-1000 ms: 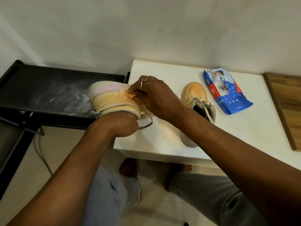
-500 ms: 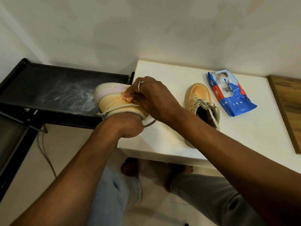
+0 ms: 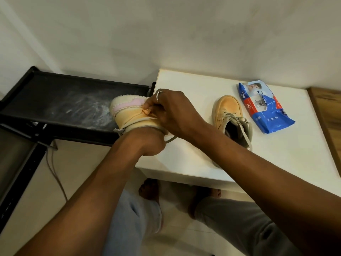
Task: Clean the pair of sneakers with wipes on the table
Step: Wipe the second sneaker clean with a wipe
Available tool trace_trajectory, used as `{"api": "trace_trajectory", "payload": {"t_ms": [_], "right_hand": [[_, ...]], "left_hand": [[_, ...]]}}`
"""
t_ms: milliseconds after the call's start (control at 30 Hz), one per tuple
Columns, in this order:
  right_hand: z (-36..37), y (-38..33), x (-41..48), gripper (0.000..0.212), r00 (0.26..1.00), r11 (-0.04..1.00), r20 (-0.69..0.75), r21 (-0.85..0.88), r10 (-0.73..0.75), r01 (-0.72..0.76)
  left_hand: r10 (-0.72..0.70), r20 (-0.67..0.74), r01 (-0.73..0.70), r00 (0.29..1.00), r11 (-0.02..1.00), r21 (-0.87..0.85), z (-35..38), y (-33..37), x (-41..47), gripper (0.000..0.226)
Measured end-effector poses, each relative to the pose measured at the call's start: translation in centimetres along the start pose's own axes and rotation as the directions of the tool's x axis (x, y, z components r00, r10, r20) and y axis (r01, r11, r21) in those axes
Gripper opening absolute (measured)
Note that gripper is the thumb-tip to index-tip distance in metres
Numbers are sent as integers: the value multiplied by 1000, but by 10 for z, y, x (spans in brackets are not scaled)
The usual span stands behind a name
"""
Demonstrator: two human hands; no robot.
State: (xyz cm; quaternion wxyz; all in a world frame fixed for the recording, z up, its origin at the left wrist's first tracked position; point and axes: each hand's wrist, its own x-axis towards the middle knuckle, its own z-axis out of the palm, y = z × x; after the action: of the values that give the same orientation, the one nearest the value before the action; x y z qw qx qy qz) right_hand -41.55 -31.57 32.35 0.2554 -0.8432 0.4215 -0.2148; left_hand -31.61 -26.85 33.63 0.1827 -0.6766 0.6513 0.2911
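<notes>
A tan sneaker (image 3: 129, 115) with a pale sole lies on its side, raised at the left edge of the white table (image 3: 193, 157). My left hand (image 3: 147, 143) is tucked into the sneaker's opening and holds it there. My right hand (image 3: 171, 111), a ring on one finger, pinches a small crumpled wipe (image 3: 146, 111) against the side of the sneaker. The second tan sneaker (image 3: 228, 117) stands upright on the table, its laces loose. A blue pack of wipes (image 3: 265, 108) lies behind it to the right.
A black shelf (image 3: 60, 106) with whitish smears adjoins the table on the left, with a cable hanging below it. A wooden surface (image 3: 330, 115) borders the table on the right. My knees and bare feet are below the table's front edge.
My right hand with the wipe has shifted slightly along the sneaker's side. The view has drifted, so everything sits a little further right in the frame.
</notes>
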Motion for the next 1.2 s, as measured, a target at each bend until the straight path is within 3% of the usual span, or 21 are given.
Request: {"api": "trace_trajectory", "payload": {"t_ms": [100,300,533,633,767,867,967,1200], "right_hand": [[-3,-6,0,17,1000,1000,25,4,-19,19],[-7,8,-7,21,998,956,54,-292,38,-21],[-18,0,-12,16,992,835,37,-544,123,-83],[-11,4,-10,9,984,877,30,-460,173,-140],[-9,4,-2,18,968,964,8,-96,251,-249],[-7,-9,1,17,984,984,3,25,178,-178],[-7,-13,2,18,994,994,18,16,110,-110],[-10,12,-4,21,994,967,39,-238,106,-94]], "left_hand": [[-17,-2,17,1000,1000,-11,-1,2,-1,50],[1,-24,-3,1000,999,-51,-1,-1,-6,56],[-4,-44,-1,999,992,-125,-2,-1,-8,36],[-1,-52,-6,999,992,-127,-1,-3,-6,39],[0,-39,-3,999,996,-84,-3,0,-3,47],[9,-2,-9,1000,1000,-2,-3,3,-2,40],[10,11,-10,1000,1000,7,-1,3,-2,37],[26,-70,-32,997,997,-75,0,-2,0,49]]}}
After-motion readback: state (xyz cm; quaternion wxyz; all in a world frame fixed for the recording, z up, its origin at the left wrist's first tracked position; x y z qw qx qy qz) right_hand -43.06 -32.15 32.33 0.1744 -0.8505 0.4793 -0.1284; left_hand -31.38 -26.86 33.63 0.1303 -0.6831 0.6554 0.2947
